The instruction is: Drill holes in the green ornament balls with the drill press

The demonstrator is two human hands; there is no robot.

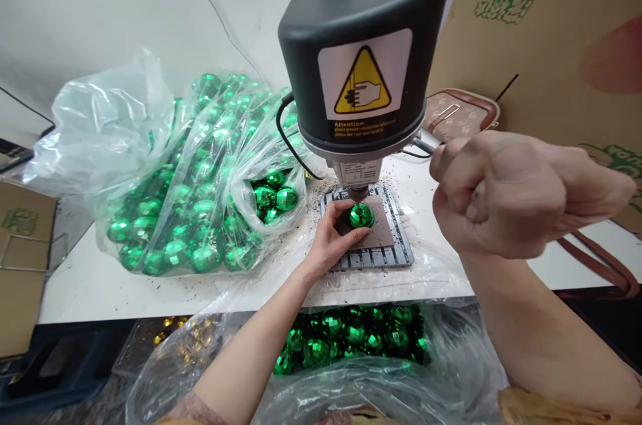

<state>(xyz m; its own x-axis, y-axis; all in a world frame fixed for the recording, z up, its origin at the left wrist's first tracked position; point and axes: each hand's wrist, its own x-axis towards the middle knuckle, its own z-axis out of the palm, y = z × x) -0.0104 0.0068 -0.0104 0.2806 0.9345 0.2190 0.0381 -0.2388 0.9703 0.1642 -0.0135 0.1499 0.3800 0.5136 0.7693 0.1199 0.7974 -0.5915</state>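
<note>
My left hand (331, 236) pinches a shiny green faceted ball ornament (362, 215) between thumb and fingers. The ball rests on a flat brown board (384, 228) on the slotted grey base plate (401, 251), directly under the spindle of a black bench drill press (361, 64). Whether the tool tip touches the ball, I cannot tell. My right hand (501, 194) is closed in a fist around the end of the press's metal lever (427, 142), to the right of the machine head. Most of that lever is hidden by the fingers.
Left of the press, a clear plastic bag (175, 211) full of green balls lies on the white table (150, 298). Below the table edge, another open bag (351, 338) holds more. Cardboard boxes (552, 57) and a patterned handbag (461, 111) stand at right. Dark shavings surround the base.
</note>
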